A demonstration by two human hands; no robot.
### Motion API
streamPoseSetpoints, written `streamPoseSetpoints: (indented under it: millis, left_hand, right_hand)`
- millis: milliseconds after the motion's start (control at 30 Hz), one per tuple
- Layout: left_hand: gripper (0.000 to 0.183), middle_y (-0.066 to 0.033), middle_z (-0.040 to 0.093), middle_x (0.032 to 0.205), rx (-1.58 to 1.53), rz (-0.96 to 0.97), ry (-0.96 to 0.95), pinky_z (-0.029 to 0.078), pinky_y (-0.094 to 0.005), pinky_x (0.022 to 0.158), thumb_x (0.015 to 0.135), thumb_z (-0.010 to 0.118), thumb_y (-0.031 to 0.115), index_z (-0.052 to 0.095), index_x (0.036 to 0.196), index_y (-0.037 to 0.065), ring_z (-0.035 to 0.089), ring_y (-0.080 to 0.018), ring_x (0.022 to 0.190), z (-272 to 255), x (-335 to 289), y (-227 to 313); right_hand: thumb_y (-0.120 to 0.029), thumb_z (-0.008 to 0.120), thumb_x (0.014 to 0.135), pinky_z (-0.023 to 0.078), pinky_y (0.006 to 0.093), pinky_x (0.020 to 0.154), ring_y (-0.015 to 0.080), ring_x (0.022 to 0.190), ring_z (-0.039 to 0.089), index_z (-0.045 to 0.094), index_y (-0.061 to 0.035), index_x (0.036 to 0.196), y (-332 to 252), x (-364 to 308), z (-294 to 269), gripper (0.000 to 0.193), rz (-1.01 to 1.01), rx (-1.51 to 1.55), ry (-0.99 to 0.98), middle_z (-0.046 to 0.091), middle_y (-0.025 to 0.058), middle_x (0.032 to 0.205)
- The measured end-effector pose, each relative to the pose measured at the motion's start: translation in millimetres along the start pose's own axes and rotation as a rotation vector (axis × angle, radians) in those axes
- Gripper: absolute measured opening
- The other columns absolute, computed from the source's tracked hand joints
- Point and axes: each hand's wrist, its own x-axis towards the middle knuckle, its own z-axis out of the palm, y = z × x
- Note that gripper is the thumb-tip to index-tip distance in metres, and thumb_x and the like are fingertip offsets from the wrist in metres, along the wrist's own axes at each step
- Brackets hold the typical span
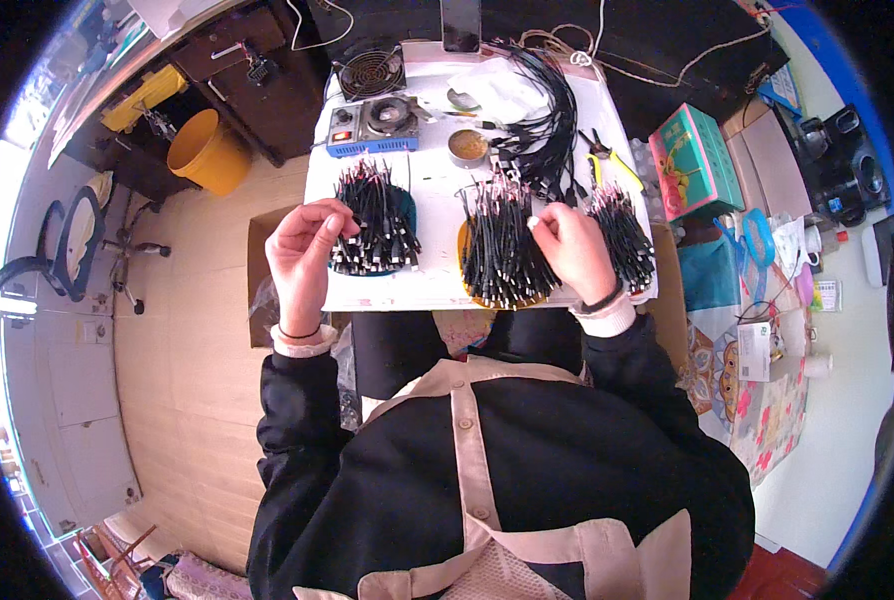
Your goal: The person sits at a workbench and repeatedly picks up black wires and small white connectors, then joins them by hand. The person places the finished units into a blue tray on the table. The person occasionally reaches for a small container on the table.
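On tabletop (437,235), near side: left cable bundle (372,225), middle cable bundle (507,250)

Left hand (305,248): thumb and fingertips together, at left cable bundle. Right hand (577,250): fingers curled, at middle cable bundle's right edge. Whether either pinches a cable: cannot tell.

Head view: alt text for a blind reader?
A person's left hand is at the left bundle of black cables, right hand at the middle bundle, on a white table. A third bundle lies rightmost; behind are a blue device, round tin and yellow-handled pliers.
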Motion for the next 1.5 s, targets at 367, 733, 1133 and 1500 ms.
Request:
streamPoseSetpoints:
  millis: [367,733,1133,1500]
  left_hand:
    - [0.007,-0.0104,0.063,0.091,-0.332,-0.062,-0.04,0.044,-0.0245,0.071,0.09,0.059,0.004,0.059,0.086,-0.002,0.056,-0.0126,0.073,7,4,12]
    - [0.086,-0.0232,0.03,0.147,-0.118,0.236,0.122,0.052,-0.0273,0.075,0.086,0.058,-0.007,0.006,0.151,0.015,0.061,-0.0174,0.077,-26,-15,54]
    - [0.031,-0.0019,0.05,0.082,-0.581,-0.439,-0.002,0.034,-0.0198,0.059,0.092,0.043,-0.002,0.049,0.123,-0.005,0.04,-0.008,0.064,7,-35,18]
    - [0.013,0.0047,0.038,0.061,-0.408,-0.559,-0.212,0.019,-0.0182,0.044,0.101,0.044,0.016,0.052,0.101,0.005,0.026,-0.0021,0.05,79,-50,6]
  right_hand:
    - [-0.013,0.066,0.081,0.048,0.0389,0.067,0.0285,0.07,0.061,0.058,-0.0034,0.108,-118,63,62,0.03,-0.581,0.331,-0.274,0.06,0.0117,0.073]
    - [-0.013,0.069,0.082,0.043,0.0212,0.04,0.0085,0.047,0.057,0.067,-0.0009,0.073,-119,113,92,0.016,0.257,0.698,-0.757,0.064,0.0067,0.061]
    - [-0.023,0.061,0.085,0.046,0.0334,0.052,0.019,0.052,0.062,0.063,-0.0001,0.067,-25,44,-32,0.029,0.143,-0.008,-0.086,0.062,0.0098,0.057]
    - [-0.031,0.068,0.08,0.047,0.0379,0.056,0.0269,0.054,0.063,0.065,0.0004,0.06,19,5,14,0.038,0.207,0.068,-0.152,0.061,0.0161,0.056]
